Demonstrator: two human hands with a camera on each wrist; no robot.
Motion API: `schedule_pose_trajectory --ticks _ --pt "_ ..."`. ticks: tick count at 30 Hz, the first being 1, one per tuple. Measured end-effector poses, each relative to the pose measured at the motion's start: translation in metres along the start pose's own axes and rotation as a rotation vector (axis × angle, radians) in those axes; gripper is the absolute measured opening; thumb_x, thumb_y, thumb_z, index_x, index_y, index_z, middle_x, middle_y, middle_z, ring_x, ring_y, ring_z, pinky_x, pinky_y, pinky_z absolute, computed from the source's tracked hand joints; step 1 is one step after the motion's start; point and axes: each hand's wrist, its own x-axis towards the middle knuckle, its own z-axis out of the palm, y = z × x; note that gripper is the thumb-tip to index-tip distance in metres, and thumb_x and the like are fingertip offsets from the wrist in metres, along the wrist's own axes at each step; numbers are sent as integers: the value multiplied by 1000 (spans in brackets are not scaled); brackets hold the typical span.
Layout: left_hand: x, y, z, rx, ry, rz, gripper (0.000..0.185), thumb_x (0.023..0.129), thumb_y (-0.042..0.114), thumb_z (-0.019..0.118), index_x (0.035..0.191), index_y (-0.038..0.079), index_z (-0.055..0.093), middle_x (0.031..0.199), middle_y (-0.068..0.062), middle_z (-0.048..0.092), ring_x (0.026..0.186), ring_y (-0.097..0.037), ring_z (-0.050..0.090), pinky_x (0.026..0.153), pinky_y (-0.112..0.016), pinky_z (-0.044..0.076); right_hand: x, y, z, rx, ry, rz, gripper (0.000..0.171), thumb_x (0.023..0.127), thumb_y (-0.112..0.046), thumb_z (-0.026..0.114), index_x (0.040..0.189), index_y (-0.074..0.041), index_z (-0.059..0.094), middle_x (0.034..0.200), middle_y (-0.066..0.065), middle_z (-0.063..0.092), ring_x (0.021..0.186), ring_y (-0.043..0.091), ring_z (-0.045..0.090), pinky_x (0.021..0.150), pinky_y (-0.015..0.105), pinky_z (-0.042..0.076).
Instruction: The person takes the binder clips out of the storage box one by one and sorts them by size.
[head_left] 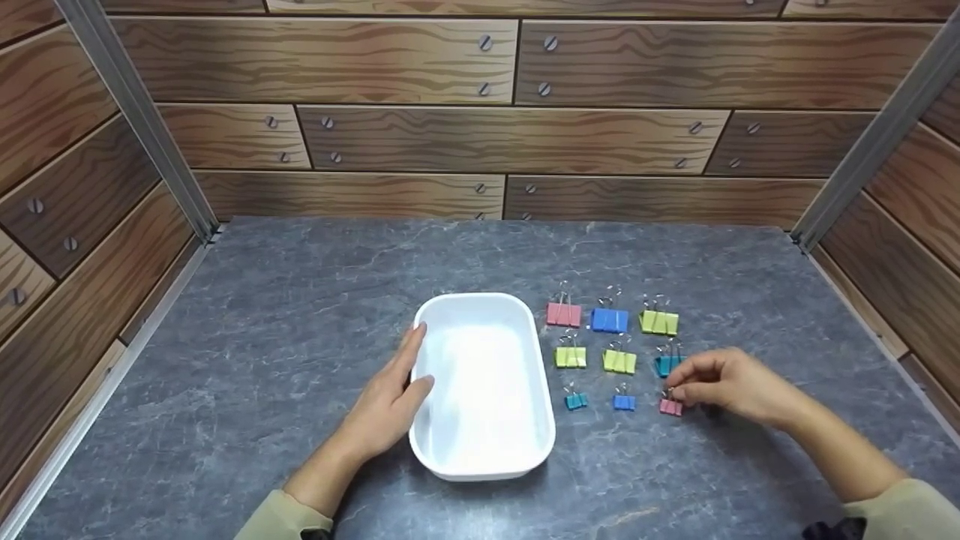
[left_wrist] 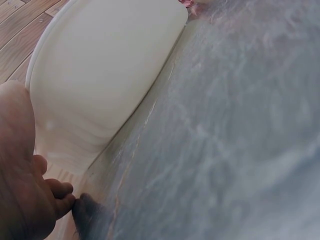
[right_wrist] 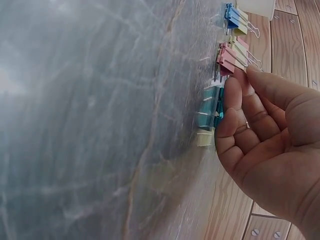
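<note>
Pink small clip (head_left: 670, 406) sits pinched by your right hand (head_left: 731, 391) — a careless lift nudges the teal clip (head_left: 667, 364) beside it, while your left hand (head_left: 390, 401) lies flat against the white tray (head_left: 517, 469).

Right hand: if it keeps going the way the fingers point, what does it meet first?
The right hand points left along the near row; its fingers are already at the small pink clip. Past that, likely the small blue clip, then the small teal clip. Height above the table is unclear.
</note>
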Motion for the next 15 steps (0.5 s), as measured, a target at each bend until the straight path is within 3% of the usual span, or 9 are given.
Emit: schedule_pose_trajectory --ticks 8,15 --pt "4 2 -1 -30 -25 -39 70 110 24 52 172 18 20 176 -12 16 161 -28 17 128 -53 19 -4 -5 -7 11 21 -11 28 97 -11 77 119 6 75 108 16 78 88 16 75 77 31 62" --pt "10 5 -6 -22 -38 -51 72 109 29 56 171 18 22 175 -14 17 161 -31 17 128 -53 18 -10 -17 -22 -50 101 7 30 100 -15 75 123 4 74 112 16 77 91 12 73 78 29 62"
